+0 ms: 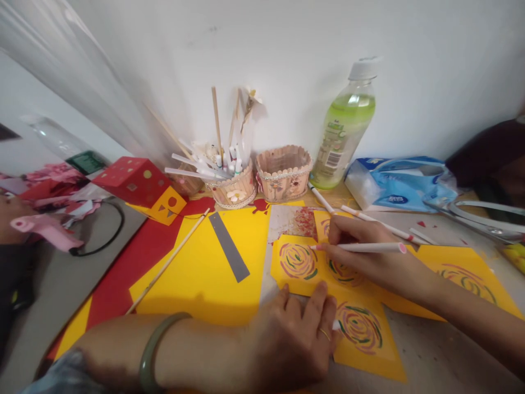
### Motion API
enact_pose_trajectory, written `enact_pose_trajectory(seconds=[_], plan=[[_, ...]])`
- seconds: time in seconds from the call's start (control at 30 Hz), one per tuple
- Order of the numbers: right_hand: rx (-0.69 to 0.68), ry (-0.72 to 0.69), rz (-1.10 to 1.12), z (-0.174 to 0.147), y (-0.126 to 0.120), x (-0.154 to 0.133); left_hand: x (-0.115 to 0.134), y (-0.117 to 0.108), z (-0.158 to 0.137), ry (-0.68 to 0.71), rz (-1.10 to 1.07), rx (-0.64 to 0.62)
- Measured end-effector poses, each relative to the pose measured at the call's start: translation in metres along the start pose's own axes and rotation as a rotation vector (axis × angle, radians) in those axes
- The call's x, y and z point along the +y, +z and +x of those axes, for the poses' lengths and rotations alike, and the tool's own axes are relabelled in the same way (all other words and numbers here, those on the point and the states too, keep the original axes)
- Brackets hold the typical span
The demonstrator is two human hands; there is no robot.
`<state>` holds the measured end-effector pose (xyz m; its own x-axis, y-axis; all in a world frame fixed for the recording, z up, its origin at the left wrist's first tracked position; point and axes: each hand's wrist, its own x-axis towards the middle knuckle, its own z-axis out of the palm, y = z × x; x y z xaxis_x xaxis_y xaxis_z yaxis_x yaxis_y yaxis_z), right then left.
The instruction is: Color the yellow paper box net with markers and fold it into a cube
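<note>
Table point(435, 350), grey-topped, set against a pale wall. Yellow sheet point(197, 262), large, flat, left of centre. Cut yellow card point(373, 298), several panels with hand-drawn swirls in pink and green, lying on the table under and between the two hands. Red sheet point(118, 279), partly beneath the yellow one. Left hand point(293, 339), ring on one finger, fingers bent and close together, fingertips resting on the card's near edge; a small white tip shows beside it, its owner hidden. Right hand point(377, 268), thumb and fingers pinching a marker above the card. Bottle point(344, 131) of green liquid, white cap, upright at the wall. Tissue pack point(402, 183), blue and white, right of the bottle. Red box point(131, 183), spotted, tilted, at left. Two baskets side by side by the wall: one basket point(219, 192) filled with markers and sticks, the other basket point(286, 189) to its right. Glue gun point(51, 230), pink, far left. Wooden stick point(168, 262), slanting across the yellow sheet. Marker point(371, 248), white with pink end, tip at the upper-left swirl, contact unclear. Strip point(229, 249), grey, on the yellow sheet.
</note>
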<state>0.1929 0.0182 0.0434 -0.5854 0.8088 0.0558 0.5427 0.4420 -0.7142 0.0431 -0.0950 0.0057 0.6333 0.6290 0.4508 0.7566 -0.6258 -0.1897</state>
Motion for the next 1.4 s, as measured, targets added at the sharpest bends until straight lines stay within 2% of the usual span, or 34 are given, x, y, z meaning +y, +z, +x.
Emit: enact_pose_trajectory(seconds=[0.27,0.5,0.83,1.07,1.4], plan=[[-0.019,-0.001,0.007,-0.003,-0.001,0.001,0.001,0.000,0.000,-0.022,-0.017,0.023],[0.014,0.002,0.023,-0.003,0.000,0.000,0.001,0.001,-0.002,0.002,0.016,-0.012],[-0.044,0.029,0.005,-0.015,-0.003,0.001,0.001,0.001,0.000,-0.004,0.003,0.010],[0.014,0.015,0.002,-0.005,-0.001,0.001,0.001,0.001,-0.001,-0.030,-0.015,0.031],[-0.025,0.015,-0.019,-0.014,-0.001,0.002,0.001,0.002,-0.001,-0.031,-0.011,0.041]])
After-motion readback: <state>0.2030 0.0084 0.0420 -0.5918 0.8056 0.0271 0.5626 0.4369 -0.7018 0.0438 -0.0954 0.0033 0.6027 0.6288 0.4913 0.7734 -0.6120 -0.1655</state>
